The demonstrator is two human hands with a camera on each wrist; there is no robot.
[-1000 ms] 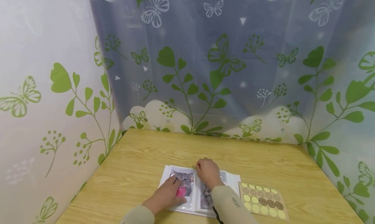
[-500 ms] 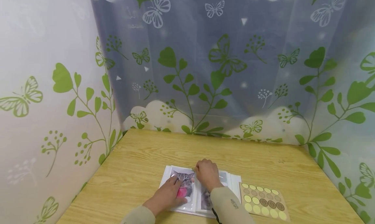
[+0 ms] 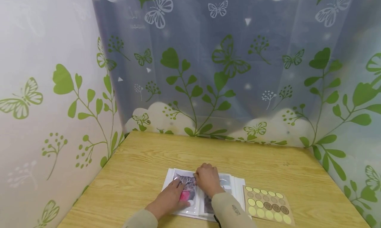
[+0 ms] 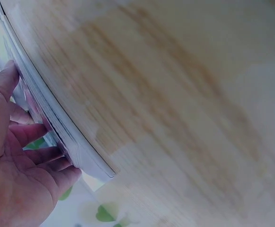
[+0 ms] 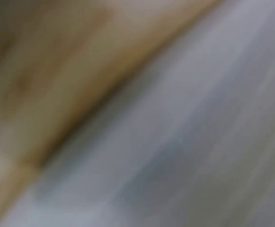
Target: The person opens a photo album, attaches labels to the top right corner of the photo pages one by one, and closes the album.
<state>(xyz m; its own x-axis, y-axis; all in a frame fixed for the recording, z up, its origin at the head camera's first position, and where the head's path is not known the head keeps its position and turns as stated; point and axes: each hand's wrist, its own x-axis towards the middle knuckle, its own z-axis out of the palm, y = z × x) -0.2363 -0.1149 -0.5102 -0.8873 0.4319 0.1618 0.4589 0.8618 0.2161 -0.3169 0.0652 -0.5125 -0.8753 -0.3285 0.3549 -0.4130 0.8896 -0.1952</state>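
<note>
A photo album (image 3: 170, 175) lies spread on the table, a kitten photo (image 3: 191, 188) under clear film on its left page. My left hand (image 3: 170, 196) rests on that page with its fingers extended over the photo. In the left wrist view, the fingers (image 4: 33, 156) lie along the album's page edges (image 4: 71, 137). My right hand (image 3: 207, 178) is bent over the inner top part of the album, its fingertips by the photo's upper right corner. What is under those fingertips is hidden. The right wrist view is blurred and shows no hand.
A tan sheet of round stickers (image 3: 269, 206), yellow and brown, lies right of the album. The wood-grain table (image 3: 160, 152) extends behind it. Printed curtains (image 3: 190, 89) with leaves and butterflies stand around the table's back and sides.
My right hand has shifted slightly left and nearer to me, onto the photo's upper right corner. A small yellowish bit seen earlier at its fingertips no longer shows. The left hand stays put.
</note>
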